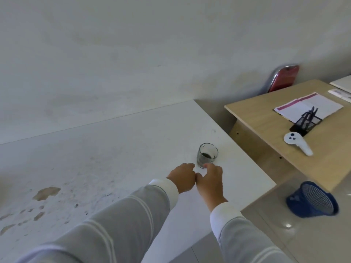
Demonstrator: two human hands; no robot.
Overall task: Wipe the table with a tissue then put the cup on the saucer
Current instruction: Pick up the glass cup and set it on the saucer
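Observation:
A clear glass cup (207, 155) with a dark residue in its bottom stands upright on the white table (133, 141), near the right edge. My left hand (182, 179) hovers just in front of the cup and to its left, fingers curled into a loose fist with nothing seen in it. Beside it, my right hand (209, 180) has its thumb and forefinger apart, and the fingertips reach the cup's base without gripping it. The two hands touch each other. No tissue or saucer is in view.
Brown stains (46, 193) and specks mark the table's left front. To the right, a wooden desk (266, 114) holds papers (307, 107), a black pen holder (306, 123) and a white controller (296, 143). A blue mesh bin (313, 200) sits on the floor. A red chair (284, 77) stands by the wall.

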